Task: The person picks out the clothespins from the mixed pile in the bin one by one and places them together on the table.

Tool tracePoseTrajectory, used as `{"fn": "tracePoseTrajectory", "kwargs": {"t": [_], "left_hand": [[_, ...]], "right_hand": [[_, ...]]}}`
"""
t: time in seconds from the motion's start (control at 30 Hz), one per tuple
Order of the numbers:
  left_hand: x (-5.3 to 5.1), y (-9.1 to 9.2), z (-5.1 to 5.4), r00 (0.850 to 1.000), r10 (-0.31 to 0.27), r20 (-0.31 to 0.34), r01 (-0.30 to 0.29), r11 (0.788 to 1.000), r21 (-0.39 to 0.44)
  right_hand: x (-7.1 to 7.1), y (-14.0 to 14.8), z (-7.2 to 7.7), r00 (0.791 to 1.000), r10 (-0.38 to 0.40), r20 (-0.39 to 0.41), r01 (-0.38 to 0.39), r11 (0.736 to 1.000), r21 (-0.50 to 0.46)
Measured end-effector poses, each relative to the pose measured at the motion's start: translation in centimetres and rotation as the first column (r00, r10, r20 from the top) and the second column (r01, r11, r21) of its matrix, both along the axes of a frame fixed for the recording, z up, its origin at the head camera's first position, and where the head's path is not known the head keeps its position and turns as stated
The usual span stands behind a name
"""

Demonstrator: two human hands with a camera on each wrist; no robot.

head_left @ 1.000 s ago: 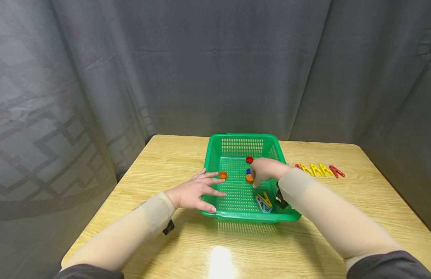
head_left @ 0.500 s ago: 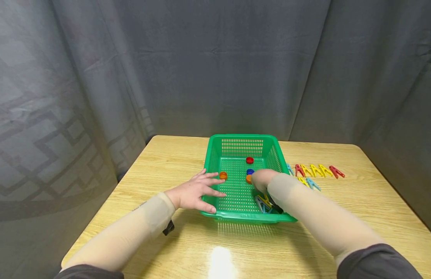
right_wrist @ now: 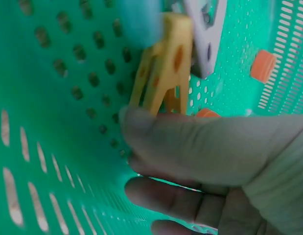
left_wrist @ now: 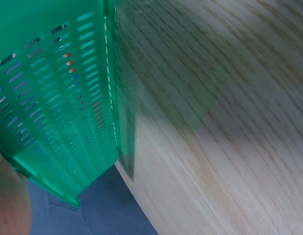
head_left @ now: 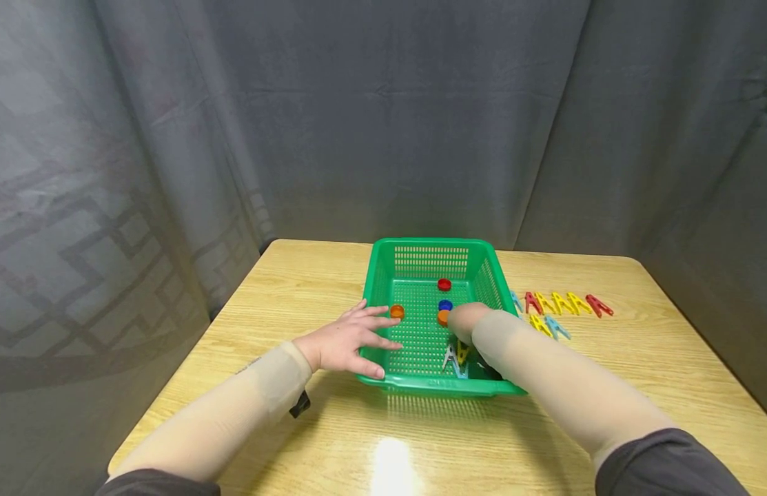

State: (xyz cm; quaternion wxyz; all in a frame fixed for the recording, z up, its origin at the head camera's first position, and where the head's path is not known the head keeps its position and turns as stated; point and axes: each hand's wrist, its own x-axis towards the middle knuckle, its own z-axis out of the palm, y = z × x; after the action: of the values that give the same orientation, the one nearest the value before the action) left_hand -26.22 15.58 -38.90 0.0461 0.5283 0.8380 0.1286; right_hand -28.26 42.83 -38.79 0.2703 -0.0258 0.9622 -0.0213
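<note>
My right hand (head_left: pixel 470 318) reaches into the right side of a green plastic basket (head_left: pixel 429 242). In the right wrist view, its thumb and a finger pinch the end of a yellow clothespin (right_wrist: pixel 168 63). A grey clothespin (right_wrist: pixel 207 39) and a light-blue clothespin (head_left: pixel 460 370) lie against the yellow one on the basket floor. My left hand (head_left: pixel 352 339) rests on the basket's left rim, its fingers straight and spread over the inside. Beyond the right hand are a red cap (head_left: pixel 444 284), a blue cap (head_left: pixel 445 305) and an orange cap (head_left: pixel 443 318).
Another orange cap (head_left: pixel 397 313) lies by the basket's left wall. To the right, on the wooden table (head_left: pixel 637 358), several clothespins form two rows, among them a red clothespin (head_left: pixel 599 306) and a light-blue clothespin (head_left: pixel 557 327). Grey curtains (head_left: pixel 383 124) surround the table.
My right hand has gone lower into the basket and the clothespins there have shifted left. The arm's shift uncovers more clothespins on the table. My left hand has stayed in place.
</note>
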Motion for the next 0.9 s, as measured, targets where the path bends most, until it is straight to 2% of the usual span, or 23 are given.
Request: {"fn": "tracePoseTrajectory", "kwargs": {"t": [0.07, 0.1, 0.17, 0.23, 0.47, 0.9], "left_hand": [[0.0, 0.0, 0.0, 1.000, -0.001, 0.000, 0.001, 1.000, 0.003], [0.0, 0.0, 0.0, 1.000, -0.001, -0.001, 0.001, 1.000, 0.003], [-0.1, 0.0, 0.0, 1.000, -0.004, -0.003, 0.004, 1.000, 0.003], [-0.1, 0.0, 0.0, 1.000, -0.004, -0.003, 0.004, 1.000, 0.003], [-0.1, 0.0, -0.1, 1.000, -0.003, 0.004, 0.003, 1.000, 0.002], [-0.1, 0.0, -0.1, 1.000, -0.004, -0.003, 0.004, 1.000, 0.008]], "right_hand": [[-0.1, 0.0, 0.1, 0.993, 0.121, 0.004, -0.121, 0.990, 0.068], [-0.1, 0.0, 0.2, 0.977, 0.215, 0.003, -0.214, 0.970, 0.113], [-0.1, -0.1, 0.3, 0.955, 0.297, -0.012, -0.293, 0.946, 0.138], [0.0, -0.2, 0.4, 0.951, 0.308, -0.038, -0.301, 0.946, 0.123], [0.0, -0.3, 0.9, 0.954, 0.272, -0.128, -0.270, 0.962, 0.034], [-0.4, -0.3, -0.1, 0.960, 0.276, -0.046, -0.273, 0.960, 0.064]]}}
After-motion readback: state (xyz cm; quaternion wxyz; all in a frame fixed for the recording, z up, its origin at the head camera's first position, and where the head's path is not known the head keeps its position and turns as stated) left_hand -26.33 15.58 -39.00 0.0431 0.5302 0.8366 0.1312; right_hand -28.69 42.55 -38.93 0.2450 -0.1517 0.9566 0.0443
